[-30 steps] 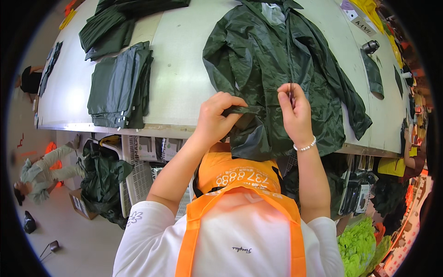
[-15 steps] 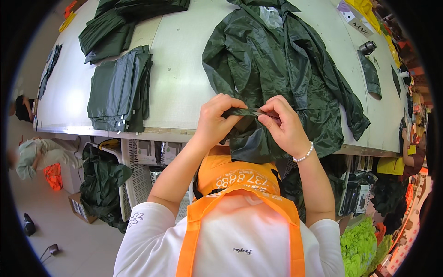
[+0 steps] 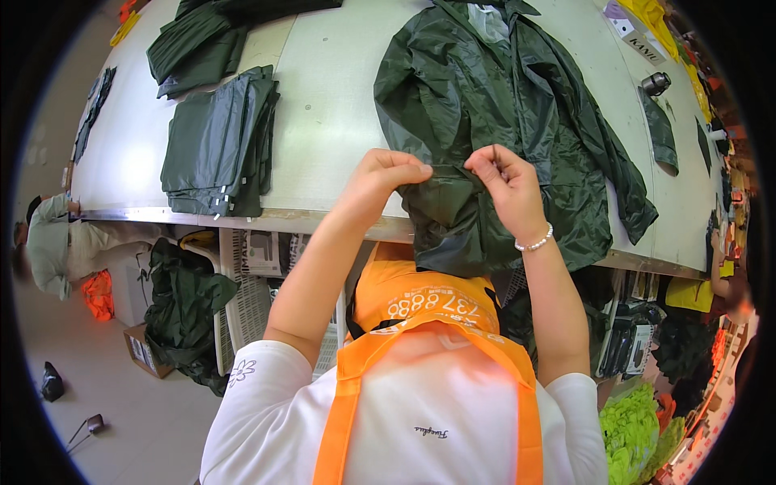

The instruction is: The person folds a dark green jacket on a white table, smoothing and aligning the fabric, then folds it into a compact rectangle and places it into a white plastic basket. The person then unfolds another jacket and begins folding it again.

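A dark green rain jacket (image 3: 505, 137) lies spread on the table in front of me, its collar at the far side and its hem over the near edge. My left hand (image 3: 380, 179) pinches the jacket's front at a seam, thumb and forefinger pressed together. A short way to the right, my right hand (image 3: 511, 186) is closed with its thumb and forefinger tips together over the same seam. Something small and dark shows among its curled fingers, too hidden to name. A beaded bracelet circles my right wrist.
On the light table (image 3: 339, 97), a stack of folded dark green garments (image 3: 214, 145) lies left, more garments (image 3: 198, 44) behind it. A box (image 3: 634, 32) and a black bottle (image 3: 655, 83) stand far right. White plastic crates (image 3: 242, 299) sit below. A person (image 3: 52, 242) is at left.
My hands have drawn slightly apart, the right one turning more upright. A thin glint between the fingertips no longer shows. The view has shifted a little; the person at left stands more upright.
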Available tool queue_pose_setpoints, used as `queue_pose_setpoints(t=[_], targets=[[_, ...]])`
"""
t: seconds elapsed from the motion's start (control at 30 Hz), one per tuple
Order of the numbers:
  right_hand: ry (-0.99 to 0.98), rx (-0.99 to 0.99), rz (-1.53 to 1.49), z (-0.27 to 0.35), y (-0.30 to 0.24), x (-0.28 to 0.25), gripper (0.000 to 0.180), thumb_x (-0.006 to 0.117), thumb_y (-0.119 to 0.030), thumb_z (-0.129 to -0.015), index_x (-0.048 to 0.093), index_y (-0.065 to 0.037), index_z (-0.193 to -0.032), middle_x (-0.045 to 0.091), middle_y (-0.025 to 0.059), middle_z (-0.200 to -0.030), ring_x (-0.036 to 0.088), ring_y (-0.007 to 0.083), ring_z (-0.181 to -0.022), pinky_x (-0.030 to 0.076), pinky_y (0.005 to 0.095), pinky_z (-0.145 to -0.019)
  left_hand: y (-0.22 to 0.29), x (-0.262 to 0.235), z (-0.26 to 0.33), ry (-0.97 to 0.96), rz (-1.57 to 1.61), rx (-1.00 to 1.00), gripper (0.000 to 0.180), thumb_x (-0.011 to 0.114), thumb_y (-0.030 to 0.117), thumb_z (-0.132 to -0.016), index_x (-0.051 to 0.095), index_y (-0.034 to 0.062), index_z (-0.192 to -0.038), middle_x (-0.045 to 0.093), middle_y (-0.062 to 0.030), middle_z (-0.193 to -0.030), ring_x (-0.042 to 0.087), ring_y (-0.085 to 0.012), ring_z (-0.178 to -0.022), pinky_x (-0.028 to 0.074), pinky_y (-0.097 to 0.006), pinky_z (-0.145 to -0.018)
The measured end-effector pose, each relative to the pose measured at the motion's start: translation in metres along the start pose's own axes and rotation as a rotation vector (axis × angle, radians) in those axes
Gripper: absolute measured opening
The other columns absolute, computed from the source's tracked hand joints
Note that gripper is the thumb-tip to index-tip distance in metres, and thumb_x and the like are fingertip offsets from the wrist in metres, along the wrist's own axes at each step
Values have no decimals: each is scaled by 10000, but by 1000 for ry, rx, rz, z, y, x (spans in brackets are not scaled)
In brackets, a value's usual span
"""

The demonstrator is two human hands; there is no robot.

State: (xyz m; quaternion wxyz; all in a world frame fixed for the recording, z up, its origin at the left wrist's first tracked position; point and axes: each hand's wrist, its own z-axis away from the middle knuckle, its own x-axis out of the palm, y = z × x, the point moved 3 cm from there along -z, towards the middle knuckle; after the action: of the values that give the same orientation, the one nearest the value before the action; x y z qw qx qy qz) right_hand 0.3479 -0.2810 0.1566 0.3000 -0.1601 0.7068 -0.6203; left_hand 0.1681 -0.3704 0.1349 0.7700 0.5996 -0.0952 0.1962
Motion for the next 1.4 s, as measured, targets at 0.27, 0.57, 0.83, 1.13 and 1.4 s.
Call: queue_pose_setpoints(t=[0.27,0.57,0.83,1.13,1.4], targets=[[-85,78,-163,-3,-5,3,218,651,-119,-878,607,-8,-1060,573,-62,-807,394,4,-643,350,183,-595,-5,-6,2,-17,154,-19,134,609,132,-845,673,15,-836,674,-37,-801,609,-107,-704,460,-247,-668],[-114,138,-349,-5,25,21,372,734,55,-705,564,-29,-1025,566,-59,-869,519,30,-746,429,179,-698,1,5,-8,-44,598,135,227,527,222,-945,583,21,-1032,657,-55,-968,628,-129,-859,501,-276,-790],[-88,-5,-134,-14,-17,9,227,746,-41,-775,615,-13,-958,520,-83,-759,390,-7,-632,317,161,-564,7,6,7,-8,366,170,78,595,97,-888,554,75,-951,591,28,-816,547,-47,-716,433,-196,-643],[96,-84,39,-12,-33,1,115,648,-19,-838,659,-22,-953,569,-54,-839,353,9,-584,292,172,-542,24,16,14,-6,0,166,454,566,14,-849,443,25,-1285,619,-10,-776,563,-44,-682,447,-186,-627],[-51,-265,209,0,-36,18,117,699,17,-774,638,-2,-871,567,21,-868,465,75,-592,399,209,-542,18,14,7,-3,-194,187,431,513,10,-841,501,6,-1271,645,-24,-794,530,-25,-686,420,-188,-624]])
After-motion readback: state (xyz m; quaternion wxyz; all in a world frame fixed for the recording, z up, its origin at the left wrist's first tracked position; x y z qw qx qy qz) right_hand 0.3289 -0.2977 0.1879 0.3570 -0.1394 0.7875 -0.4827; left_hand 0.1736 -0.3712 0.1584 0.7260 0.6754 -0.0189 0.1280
